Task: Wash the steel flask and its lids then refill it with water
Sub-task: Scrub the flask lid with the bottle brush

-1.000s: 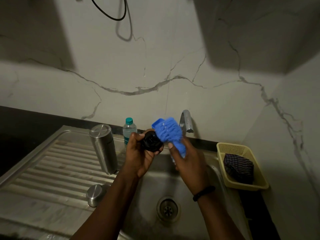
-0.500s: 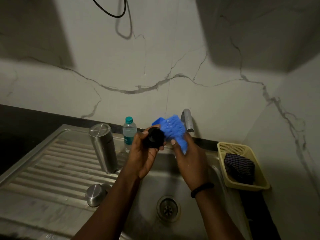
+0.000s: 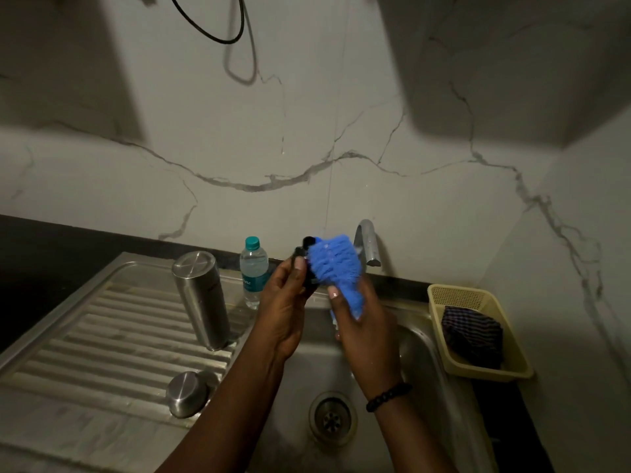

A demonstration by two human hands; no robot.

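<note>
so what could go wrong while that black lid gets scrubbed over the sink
The left hand pinches the small black lid by its edge; under the blue brush in the right hand it may slip and drop into the sink.
The steel flask stands tilted on the ribbed drainboard; an elbow bump might topple it.

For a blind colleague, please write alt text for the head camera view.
Over a steel sink, the left hand holds a black lid while the right hand scrubs it with a blue brush. A steel flask stands on the drainboard.
</note>
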